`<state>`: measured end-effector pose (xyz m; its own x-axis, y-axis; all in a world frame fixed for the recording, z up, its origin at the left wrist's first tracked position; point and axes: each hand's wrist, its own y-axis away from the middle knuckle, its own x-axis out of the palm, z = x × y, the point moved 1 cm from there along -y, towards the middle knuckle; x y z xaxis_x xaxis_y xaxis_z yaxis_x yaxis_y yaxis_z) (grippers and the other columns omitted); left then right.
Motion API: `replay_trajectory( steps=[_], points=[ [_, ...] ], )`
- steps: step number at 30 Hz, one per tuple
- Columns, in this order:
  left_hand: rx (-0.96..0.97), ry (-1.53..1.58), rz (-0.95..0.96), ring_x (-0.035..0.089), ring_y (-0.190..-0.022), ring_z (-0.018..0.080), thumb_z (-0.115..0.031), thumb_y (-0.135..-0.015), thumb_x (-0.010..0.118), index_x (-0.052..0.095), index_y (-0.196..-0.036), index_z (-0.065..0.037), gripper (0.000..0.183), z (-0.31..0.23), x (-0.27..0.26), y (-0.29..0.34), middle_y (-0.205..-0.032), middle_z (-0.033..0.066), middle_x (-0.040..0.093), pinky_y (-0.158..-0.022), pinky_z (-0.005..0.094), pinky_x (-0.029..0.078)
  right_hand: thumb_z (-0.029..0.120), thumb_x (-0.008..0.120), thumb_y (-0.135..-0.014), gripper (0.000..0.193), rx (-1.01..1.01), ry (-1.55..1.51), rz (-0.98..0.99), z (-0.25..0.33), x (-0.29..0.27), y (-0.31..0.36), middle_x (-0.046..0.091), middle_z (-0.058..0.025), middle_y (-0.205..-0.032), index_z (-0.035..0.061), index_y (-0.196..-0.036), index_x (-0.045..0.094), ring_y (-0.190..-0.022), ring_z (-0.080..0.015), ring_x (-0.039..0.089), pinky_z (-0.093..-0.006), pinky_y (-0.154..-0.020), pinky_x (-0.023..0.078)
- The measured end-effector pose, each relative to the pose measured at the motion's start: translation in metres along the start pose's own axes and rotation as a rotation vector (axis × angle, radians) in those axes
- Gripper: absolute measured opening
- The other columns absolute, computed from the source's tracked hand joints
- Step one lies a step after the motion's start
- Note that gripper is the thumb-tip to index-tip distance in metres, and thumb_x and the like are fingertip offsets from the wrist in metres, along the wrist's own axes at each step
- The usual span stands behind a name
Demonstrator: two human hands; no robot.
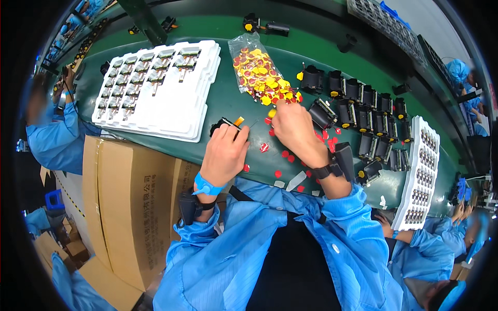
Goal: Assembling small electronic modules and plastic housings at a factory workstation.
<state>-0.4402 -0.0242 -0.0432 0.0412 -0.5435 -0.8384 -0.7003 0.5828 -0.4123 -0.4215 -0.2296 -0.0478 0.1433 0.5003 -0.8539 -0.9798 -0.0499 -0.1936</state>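
"Where's the left hand [224, 153]?"
"Just left of centre, fingers clamped on a black housing [223, 122] with an orange tab [238, 121]."
"And the right hand [293, 123]?"
"Upper centre, pinching a yellow piece [272, 112] just below the plastic bag [258, 68]."

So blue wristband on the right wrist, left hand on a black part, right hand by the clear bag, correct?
Wrong wrist: head view shows the blue wristband on the left. Left hand on a black part, right hand by the clear bag: fine.
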Motion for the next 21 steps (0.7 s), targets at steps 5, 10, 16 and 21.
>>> replay_trajectory(
  steps=[5, 10, 16, 21],
  points=[
    [-0.049, -0.019, -0.259, 0.057, -0.081, 0.0277, -0.008, -0.081, 0.075, 0.064, -0.107, 0.000, 0.029, -0.034, -0.015, -0.010, -0.089, 0.0113, 0.059, -0.070, 0.0369, 0.047, 0.003, 0.058, -0.094, 0.009, 0.331, -0.795, 0.082, 0.007, -0.063, 0.035, 0.063, -0.0080, -0.065, -0.0039, -0.088, 0.059, -0.056, -0.0123, 0.063, -0.0256, -0.050, 0.049],
    [-0.328, 1.097, 0.041, 0.055, -0.062, 0.0070, -0.008, -0.096, 0.062, 0.062, -0.097, 0.001, 0.009, -0.081, 0.010, -0.024, -0.072, 0.0042, 0.061, -0.057, 0.0248, 0.043, -0.002, 0.059, -0.095, 0.006, 0.216, -0.897, -0.071, 0.016, -0.080, 0.092, 0.069, -0.0094, -0.077, -0.0058, -0.099, 0.062, -0.064, -0.0114, 0.068, -0.0235, -0.057, 0.054],
    [-0.317, 1.268, 0.366, 0.060, -0.073, 0.0085, -0.007, -0.101, 0.055, 0.061, -0.102, 0.003, 0.012, -0.119, 0.030, -0.021, -0.081, 0.0044, 0.064, -0.064, 0.0241, 0.048, -0.004, 0.062, -0.093, 0.005, 0.366, -1.208, -0.271, -0.002, -0.084, 0.151, 0.066, -0.0086, -0.078, -0.0052, -0.097, 0.062, -0.063, -0.0122, 0.065, -0.0220, -0.052, 0.049],
    [-0.184, 1.209, 0.449, 0.061, -0.073, 0.0098, -0.005, -0.100, 0.055, 0.061, -0.105, 0.004, 0.012, -0.145, 0.045, -0.022, -0.084, 0.0069, 0.067, -0.065, 0.0243, 0.049, -0.001, 0.066, -0.091, 0.006, 0.489, -1.544, -0.341, -0.022, -0.085, 0.183, 0.065, -0.0082, -0.076, -0.0028, -0.094, 0.061, -0.058, -0.0116, 0.060, -0.0213, -0.047, 0.041]
  ],
)
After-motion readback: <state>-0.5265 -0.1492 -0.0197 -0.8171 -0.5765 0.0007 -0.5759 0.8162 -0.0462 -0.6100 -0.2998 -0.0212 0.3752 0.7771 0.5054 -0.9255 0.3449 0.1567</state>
